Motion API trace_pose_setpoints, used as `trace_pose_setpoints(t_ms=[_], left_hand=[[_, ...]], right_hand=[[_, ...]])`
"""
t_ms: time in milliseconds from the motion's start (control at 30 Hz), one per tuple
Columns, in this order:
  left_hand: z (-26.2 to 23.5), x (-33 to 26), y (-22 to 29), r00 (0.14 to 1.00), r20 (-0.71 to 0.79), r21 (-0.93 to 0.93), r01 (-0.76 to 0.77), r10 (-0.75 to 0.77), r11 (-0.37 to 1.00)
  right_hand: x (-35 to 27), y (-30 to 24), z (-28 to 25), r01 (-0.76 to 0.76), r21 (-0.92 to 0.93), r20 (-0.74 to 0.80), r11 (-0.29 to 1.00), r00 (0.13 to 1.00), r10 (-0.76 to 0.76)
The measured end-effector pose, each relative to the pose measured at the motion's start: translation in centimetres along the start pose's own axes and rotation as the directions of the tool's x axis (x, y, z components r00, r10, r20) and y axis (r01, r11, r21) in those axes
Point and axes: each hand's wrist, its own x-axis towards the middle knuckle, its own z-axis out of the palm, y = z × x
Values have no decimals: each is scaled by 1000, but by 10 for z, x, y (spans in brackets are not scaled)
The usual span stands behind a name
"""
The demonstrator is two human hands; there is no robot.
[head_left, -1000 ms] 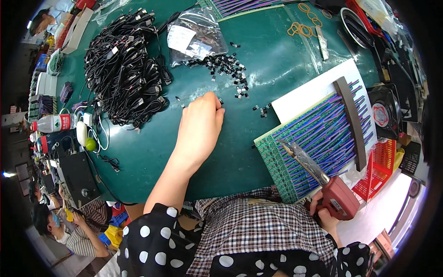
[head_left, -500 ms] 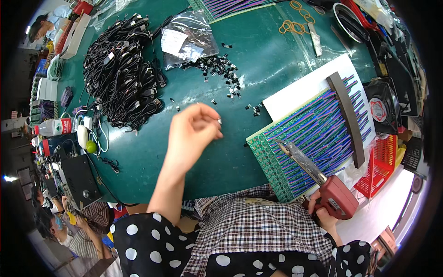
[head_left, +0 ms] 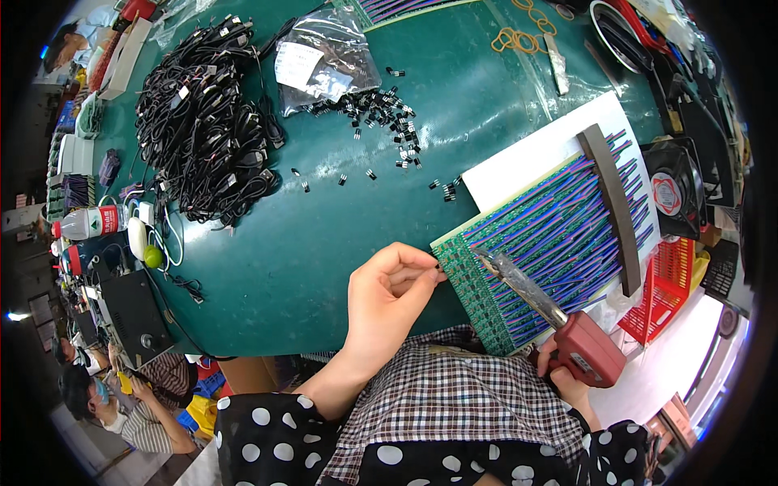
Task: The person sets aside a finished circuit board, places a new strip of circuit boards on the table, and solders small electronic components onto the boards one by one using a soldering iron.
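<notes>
Soldering gun (head_left: 571, 330), long axis diagonal, tip up-left

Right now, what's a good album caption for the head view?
Left hand at the edge of a board, right hand holding a red soldering iron over blue wires.

The speck (head_left: 438, 266) at the left hand (head_left: 387, 293) is unidentifiably small; the top edge crops the far board (head_left: 401, 10).

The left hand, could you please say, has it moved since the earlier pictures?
Yes: the left hand has moved rightward and lower in view, to the left edge of the green circuit board.
</notes>
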Motion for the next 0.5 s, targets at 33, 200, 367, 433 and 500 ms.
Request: trace_pose_setpoints(t_ms=[33,200,367,433,500], left_hand=[[2,0,0,1000,-3,4,-4,4,1000],[6,4,-1,999,-36,81,-22,25,996],[5,11,-2,1000,-6,76,-4,4,997],[4,13,-3,1000,-14,38,0,0,999],[4,14,-5,1000,-12,14,6,-5,1000]], right_hand=[[0,-1,1,-7,-2,-6,1000,1000,7],[2,-6,2,-41,-69,8,997,999,42],[4,-5,-2,-68,-135,49,988,996,76],[2,-3,-5,-108,-132,51,985,992,116],[-1,2,-8,-93,-208,39,974,994,104]])
